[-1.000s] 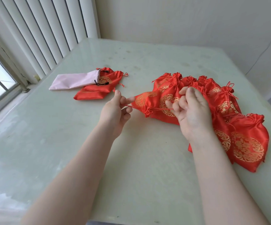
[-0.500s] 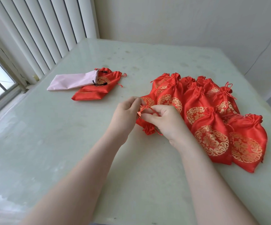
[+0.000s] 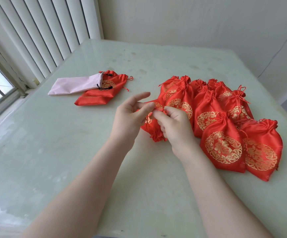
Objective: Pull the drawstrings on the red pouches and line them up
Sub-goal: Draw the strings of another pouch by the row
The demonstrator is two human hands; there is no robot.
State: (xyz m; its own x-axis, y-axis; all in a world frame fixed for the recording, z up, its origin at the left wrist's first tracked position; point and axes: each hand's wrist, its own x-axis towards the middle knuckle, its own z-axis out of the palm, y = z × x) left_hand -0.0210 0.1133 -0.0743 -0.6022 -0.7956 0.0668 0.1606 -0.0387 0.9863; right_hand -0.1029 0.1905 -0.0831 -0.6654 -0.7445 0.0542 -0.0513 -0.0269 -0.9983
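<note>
You're mid-cinch: your left hand (image 3: 130, 117) and right hand (image 3: 172, 124) seem to pinch the drawstring of the pouch (image 3: 154, 132) at the row's (image 3: 225, 117) left end; next, draw apart.

Between my fingers (image 3: 149, 107) I pinch a thin red drawstring (image 3: 160, 109) of a shiny red satin pouch with a gold round emblem (image 3: 154, 131), its gathered mouth toward me. To its right an overlapping row of matching red satin pouches (image 3: 223, 121) lies flat on the worktop, mouths cinched. Well apart to the left, a small stack of red satin pouches (image 3: 96, 97) lies.
</note>
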